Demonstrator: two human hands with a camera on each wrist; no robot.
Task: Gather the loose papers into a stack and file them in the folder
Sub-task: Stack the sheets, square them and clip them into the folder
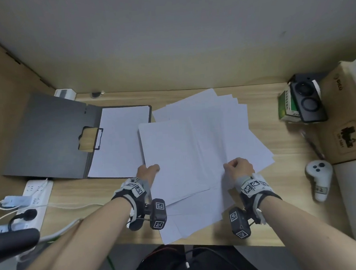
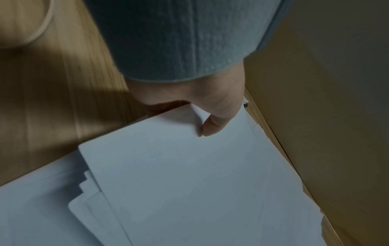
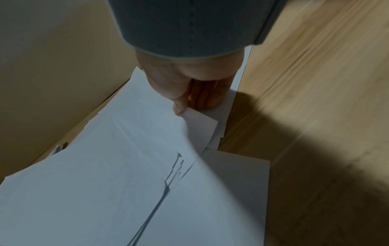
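Several white loose papers lie fanned over the middle of the wooden desk. My left hand pinches the left edge of a small aligned stack, thumb on top and fingers hidden beneath. My right hand pinches the lower edge of the spread sheets, thumb above and fingers under them. The grey folder lies open at the left with a white sheet in its right half, next to its black clip.
A power strip with plugs and cables sits at the near left. At the right stand a cardboard box, a green box, a black device, a pen and a white controller. A wall backs the desk.
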